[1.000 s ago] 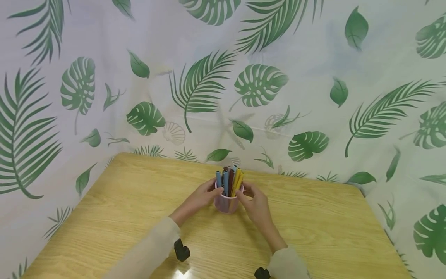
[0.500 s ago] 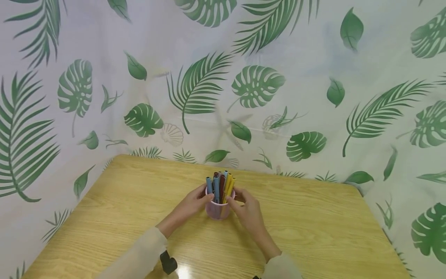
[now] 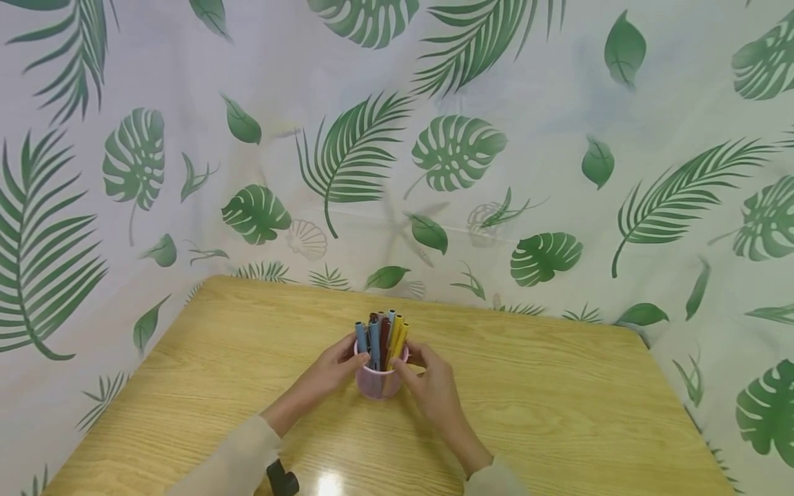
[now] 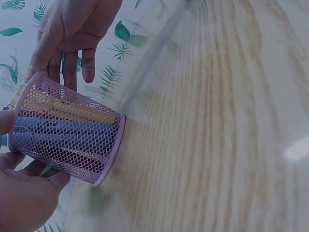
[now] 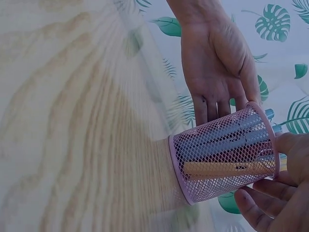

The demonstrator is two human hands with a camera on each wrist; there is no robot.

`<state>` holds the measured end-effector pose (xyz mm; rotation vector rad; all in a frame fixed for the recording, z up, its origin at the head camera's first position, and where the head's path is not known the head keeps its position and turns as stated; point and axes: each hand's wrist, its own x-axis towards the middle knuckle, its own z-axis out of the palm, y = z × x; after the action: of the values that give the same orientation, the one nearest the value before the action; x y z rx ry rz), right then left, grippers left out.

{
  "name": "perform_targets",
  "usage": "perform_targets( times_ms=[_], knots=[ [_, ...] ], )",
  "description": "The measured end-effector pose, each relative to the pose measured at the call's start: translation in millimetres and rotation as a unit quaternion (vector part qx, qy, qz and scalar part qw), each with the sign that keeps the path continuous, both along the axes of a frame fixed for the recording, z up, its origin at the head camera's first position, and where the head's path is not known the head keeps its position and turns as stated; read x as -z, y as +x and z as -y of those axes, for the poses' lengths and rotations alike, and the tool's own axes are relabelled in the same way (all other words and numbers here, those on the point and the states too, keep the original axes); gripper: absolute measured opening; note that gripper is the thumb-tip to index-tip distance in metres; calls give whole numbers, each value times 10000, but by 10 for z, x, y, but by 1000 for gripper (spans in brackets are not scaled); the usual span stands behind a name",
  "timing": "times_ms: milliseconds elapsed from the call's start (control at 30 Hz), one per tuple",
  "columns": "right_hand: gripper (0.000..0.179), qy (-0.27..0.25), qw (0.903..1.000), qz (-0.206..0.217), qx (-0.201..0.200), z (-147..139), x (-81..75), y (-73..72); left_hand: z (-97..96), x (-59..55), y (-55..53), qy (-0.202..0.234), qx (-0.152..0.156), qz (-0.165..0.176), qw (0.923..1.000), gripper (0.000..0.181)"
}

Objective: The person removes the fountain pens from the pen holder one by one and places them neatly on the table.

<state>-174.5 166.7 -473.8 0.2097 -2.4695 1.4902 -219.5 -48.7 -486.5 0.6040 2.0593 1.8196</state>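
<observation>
Looking down at a wooden table (image 3: 558, 399), yellow-brown and finely grained in the head view, with a patch of glare (image 3: 329, 484) at the near side. Much paler in the wrist views, with broad, wavy streaks. Beyond the back edge and up around the sides, covered by a white backdrop (image 3: 540, 89) printed with green palm fronds, split leaves and small single leaves, plus faint shells and a pale starfish lower down. Slightly left of the table's middle, toward the back, find a pink mesh cup (image 3: 374, 386), upright, packed with pens (image 3: 386, 341) in blue, dark red and yellow, standing above the rim. Gripped from 2 sides: by the left hand (image 3: 335, 366), with thumb at the rim and fingers clamped round the cup, and by the right hand (image 3: 432, 386), clamped on the opposite side in the same manner. Cannot tell contact between base and wood. Nearer, see 2 cream sleeves (image 3: 232, 458), with a black fitting (image 3: 283, 479) beside the left cuff.
</observation>
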Motion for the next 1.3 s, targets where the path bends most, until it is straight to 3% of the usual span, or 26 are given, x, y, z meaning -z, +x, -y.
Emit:
perform_targets(
  times_ms=[567,900,1300],
  knots=[
    [44,242,9993,-264,81,246,28,189,255,29,193,-37,-59,199,9998,70],
    [49,394,9990,-205,107,396,-1,323,400,46,315,89,-39,352,9993,71],
    [50,410,9987,-279,66,513,10,410,521,38,429,-31,-333,584,9977,73]
  ],
)
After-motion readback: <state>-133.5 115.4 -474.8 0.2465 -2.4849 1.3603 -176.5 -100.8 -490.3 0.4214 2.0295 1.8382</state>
